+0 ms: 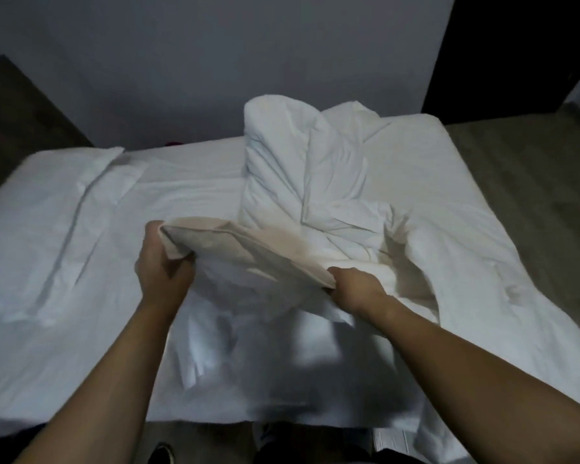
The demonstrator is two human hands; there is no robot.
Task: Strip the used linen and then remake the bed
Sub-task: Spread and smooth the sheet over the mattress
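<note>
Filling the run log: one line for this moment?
left hand grips pillow | right hand grips pillow | duvet bunched on bed

Your bed (64, 262) runs left to right before you, a wall (215, 61) behind it. A bunched duvet (315, 169) lies on its right half, a flat pillow (91, 169) at far left. Between your left hand (163, 262) and right hand (355, 286), a folded cloth (248, 249) sits in front of the duvet.
</note>
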